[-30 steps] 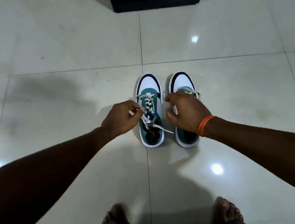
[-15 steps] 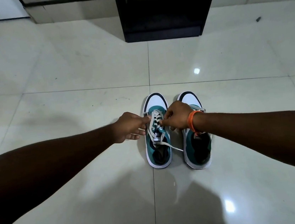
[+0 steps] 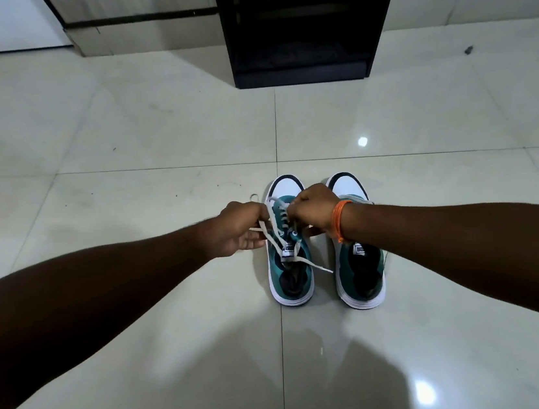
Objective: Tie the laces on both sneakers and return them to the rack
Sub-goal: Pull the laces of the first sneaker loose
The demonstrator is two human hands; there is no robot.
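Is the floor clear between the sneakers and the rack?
Nothing visible stands in the way. Bare tile floor runs from the sneakers up to the open black rack straight ahead. A dark speck lies off to the right of that path.

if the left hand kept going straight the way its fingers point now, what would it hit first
The left hand points rightward across the white laces of the left teal-and-white sneaker. Carried on, it would probably meet the right hand first, working the same laces just opposite; depth is hard to judge.
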